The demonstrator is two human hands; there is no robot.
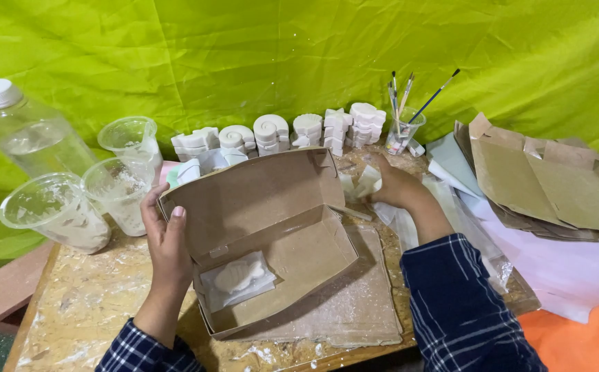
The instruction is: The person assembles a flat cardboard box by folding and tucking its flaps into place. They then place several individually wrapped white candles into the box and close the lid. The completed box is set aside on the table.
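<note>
A: What are the hands doing?

B: The left hand (165, 238) grips the left end of an open brown cardboard box (272, 234), thumb pressed on the raised lid's edge, fingers wrapped behind it. The right hand (396, 184) reaches past the box's far right corner, curled over a pale white piece (367, 180); whether it pinches it, I cannot tell.

A: What's inside the box?

B: A white plaster figure (239, 275) in a clear wrapper, lying in the left half of the tray.

A: And around it?

B: The box sits on a flat cardboard sheet (354, 310) on a splattered wooden table (72, 310). Behind stands a row of white plaster casts (279, 131). Left: three clear plastic cups (117, 189) and a capped bottle (27, 131). Right: a small cup of paintbrushes (404, 127) and a stack of flattened brown boxes (547, 179).
</note>
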